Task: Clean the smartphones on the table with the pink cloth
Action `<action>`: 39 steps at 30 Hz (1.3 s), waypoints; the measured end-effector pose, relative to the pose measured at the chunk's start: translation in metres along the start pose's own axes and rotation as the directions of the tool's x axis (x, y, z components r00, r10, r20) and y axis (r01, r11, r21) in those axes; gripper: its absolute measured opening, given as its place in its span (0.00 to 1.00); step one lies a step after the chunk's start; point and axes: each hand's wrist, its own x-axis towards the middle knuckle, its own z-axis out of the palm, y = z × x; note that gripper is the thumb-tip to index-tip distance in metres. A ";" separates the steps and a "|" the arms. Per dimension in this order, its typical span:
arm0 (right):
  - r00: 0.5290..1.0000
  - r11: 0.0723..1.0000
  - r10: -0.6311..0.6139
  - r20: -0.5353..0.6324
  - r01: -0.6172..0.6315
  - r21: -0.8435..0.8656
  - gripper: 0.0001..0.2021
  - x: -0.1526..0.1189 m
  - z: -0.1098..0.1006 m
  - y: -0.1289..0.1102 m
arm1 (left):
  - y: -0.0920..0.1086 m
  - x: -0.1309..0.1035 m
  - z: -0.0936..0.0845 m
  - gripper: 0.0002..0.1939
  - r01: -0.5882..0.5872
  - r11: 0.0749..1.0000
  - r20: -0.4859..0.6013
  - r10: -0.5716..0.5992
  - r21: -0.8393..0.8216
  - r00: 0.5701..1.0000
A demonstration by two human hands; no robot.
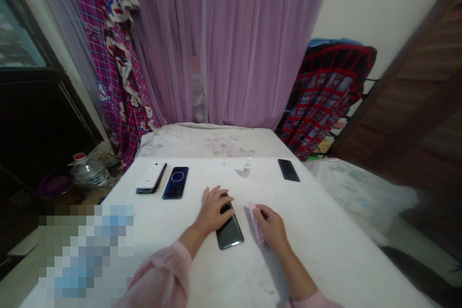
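Note:
A dark, glossy phone (230,233) lies on the white-covered table (202,269), in front of me. My left hand (213,208) rests over its upper part, fingers spread across it. To the right of the phone, my right hand (270,225) pinches a folded pink cloth (257,226) at the table surface. Beyond both hands stands a small white bottle (246,169). A blue phone (175,183) with a ring on its back lies to the left, beside a stack of phones with a white one (151,176) on top. Another dark phone (288,170) lies at the right.
Purple curtains (249,48) hang behind the table. A large clear water bottle (90,171) stands on the floor at the left. Red-and-black patterned fabric (325,86) hangs at the back right, near a brown wooden door (407,120). A blurred-out patch covers the lower left.

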 end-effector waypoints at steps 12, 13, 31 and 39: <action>0.950 0.901 -0.065 0.305 0.187 -0.391 0.15 -0.030 0.022 -0.036 | 0.004 -0.057 -0.011 0.60 0.038 0.982 0.298 -0.093 0.187 0.950; 0.947 0.889 -0.064 0.315 0.197 -0.413 0.15 -0.026 0.024 -0.039 | 0.004 -0.056 -0.011 0.59 0.033 0.982 0.297 -0.089 0.187 0.951; 0.957 0.793 -0.040 0.286 0.204 -0.575 0.14 0.049 0.066 -0.065 | 0.006 -0.055 -0.015 0.53 0.024 0.983 0.292 -0.077 0.180 0.953; 0.951 0.860 -0.075 0.301 0.215 -0.463 0.13 -0.013 0.031 -0.038 | 0.000 -0.057 -0.008 0.53 0.005 0.987 0.261 -0.048 0.164 0.964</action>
